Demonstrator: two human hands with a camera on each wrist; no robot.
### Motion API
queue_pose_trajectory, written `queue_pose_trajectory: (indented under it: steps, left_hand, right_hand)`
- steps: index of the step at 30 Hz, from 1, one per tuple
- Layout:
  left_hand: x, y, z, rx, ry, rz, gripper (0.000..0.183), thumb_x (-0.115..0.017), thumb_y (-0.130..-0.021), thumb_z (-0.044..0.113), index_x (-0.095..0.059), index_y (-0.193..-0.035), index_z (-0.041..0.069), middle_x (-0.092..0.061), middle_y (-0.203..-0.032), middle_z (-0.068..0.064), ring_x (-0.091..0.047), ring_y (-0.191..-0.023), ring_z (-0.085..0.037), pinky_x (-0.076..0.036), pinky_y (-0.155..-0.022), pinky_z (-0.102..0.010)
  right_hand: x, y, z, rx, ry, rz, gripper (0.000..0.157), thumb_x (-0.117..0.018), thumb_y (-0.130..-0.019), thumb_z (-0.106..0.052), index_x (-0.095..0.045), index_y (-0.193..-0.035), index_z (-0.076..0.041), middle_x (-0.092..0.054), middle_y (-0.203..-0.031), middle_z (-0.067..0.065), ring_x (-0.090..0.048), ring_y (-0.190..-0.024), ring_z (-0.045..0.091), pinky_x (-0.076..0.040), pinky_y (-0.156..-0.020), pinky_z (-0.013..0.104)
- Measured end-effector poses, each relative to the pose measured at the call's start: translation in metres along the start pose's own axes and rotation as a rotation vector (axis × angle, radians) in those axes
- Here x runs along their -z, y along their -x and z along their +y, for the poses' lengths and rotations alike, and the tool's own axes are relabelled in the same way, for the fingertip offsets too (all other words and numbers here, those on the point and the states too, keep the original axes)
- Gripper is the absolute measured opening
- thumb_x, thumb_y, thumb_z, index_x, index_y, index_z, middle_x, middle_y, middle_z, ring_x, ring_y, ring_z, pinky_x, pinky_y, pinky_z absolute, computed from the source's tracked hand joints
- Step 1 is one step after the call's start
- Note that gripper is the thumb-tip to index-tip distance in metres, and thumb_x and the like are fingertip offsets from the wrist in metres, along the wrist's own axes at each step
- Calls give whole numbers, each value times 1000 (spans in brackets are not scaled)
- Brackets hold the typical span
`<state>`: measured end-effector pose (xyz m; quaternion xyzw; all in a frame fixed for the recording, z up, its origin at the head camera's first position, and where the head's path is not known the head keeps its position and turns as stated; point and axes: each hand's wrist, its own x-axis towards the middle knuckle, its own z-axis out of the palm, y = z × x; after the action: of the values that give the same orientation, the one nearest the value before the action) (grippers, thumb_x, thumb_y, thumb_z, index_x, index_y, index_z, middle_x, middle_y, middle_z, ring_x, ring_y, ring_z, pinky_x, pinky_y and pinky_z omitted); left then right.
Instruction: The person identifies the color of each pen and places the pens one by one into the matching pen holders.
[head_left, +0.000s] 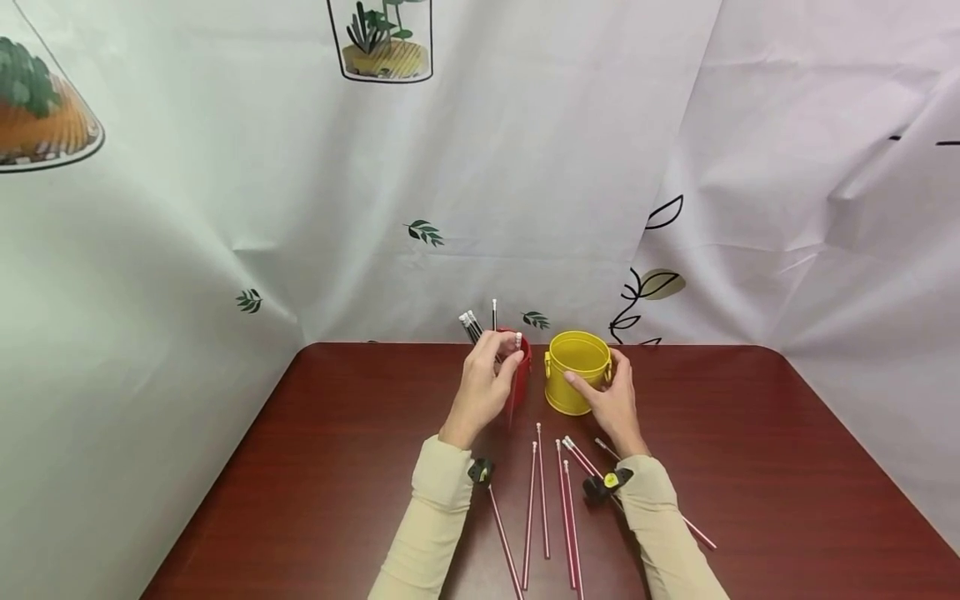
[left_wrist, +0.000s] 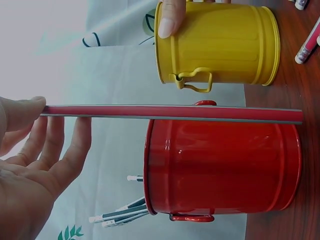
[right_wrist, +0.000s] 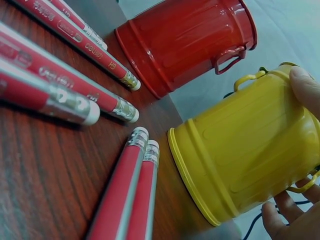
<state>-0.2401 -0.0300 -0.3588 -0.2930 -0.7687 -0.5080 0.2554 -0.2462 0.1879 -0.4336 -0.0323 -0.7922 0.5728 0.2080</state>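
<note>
My left hand pinches a red pencil near its eraser end, between thumb and fingers. The pencil hangs upright in front of the red bucket, its lower end free. Several black pencils with white erasers stick out of that bucket. To its right stands the yellow bucket, with small handles at its sides. Around the yellow bucket's right side my right hand holds on, thumb on the near wall and fingers at the far side. I see no pencils in the visible part of its inside.
Several red pencils lie loose on the dark red table, eraser ends toward the buckets. Some are partly under my right forearm. Behind the table edge hangs a pale cloth with plant prints.
</note>
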Motion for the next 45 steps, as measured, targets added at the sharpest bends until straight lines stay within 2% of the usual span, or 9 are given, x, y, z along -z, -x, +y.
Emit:
queue_pose_trajectory:
  steps: [6, 13, 17, 24, 29, 37, 45]
  left_hand:
    - [-1, -15, 6, -52, 32, 34, 20, -61, -87, 5, -58, -107, 3, -56, -95, -7, -57, -85, -14, -52, -65, -20]
    - [1, -36, 16, -49, 79, 82, 21, -62, -87, 8, -59, -107, 4, -58, -95, -8, -59, -87, -15, -54, -65, -28]
    - [0, -53, 26, -58, 110, 78, 22, -62, -87, 10, -59, -108, 3, -58, -96, -8, -59, -89, -16, -54, -67, -30]
    - [-3, -83, 45, -118, 83, 66, 22, -61, -87, 9, -58, -108, 2, -57, -97, -6, -58, -89, -14, -53, -66, -23]
    - [-9, -97, 51, -153, 67, 52, 22, -61, -87, 9, -58, -108, 1, -56, -97, -6, -58, -89, -13, -52, -65, -20]
    - [-22, -104, 52, -185, 55, 50, 21, -59, -89, 9, -57, -108, -1, -56, -97, -9, -58, -89, -15, -51, -66, -19]
    - [-37, -97, 33, -176, 20, 53, 21, -56, -91, 10, -56, -109, 0, -54, -96, -8, -57, -89, -15, -50, -67, -16]
  right_hand:
    - [1, -2, 2, 15, -11, 6, 84, -79, -69, -40, -32, -134, -15, -36, -130, 9, -38, -124, 22, -36, -101, 45]
    - [-2, -3, 3, 43, -51, 11, 81, -79, -70, -34, -33, -133, -11, -37, -126, 10, -43, -116, 21, -40, -95, 41]
    - [-3, -3, 4, 46, -47, 23, 81, -80, -69, -35, -34, -132, -12, -37, -125, 10, -43, -115, 20, -41, -95, 40]
    - [-3, -4, 3, 47, -51, 25, 81, -80, -68, -34, -35, -132, -12, -38, -125, 10, -43, -115, 20, -41, -95, 41]
    - [-2, -3, 2, 41, -55, 20, 81, -80, -69, -33, -35, -132, -11, -37, -125, 12, -43, -115, 22, -40, -95, 42]
    - [-2, -3, 4, 28, -51, 18, 80, -80, -68, -38, -35, -131, -15, -38, -123, 9, -45, -112, 20, -41, -93, 40]
    - [-1, -3, 5, 18, -45, 8, 81, -79, -69, -38, -34, -133, -15, -37, -124, 9, -45, -111, 20, -41, -93, 40]
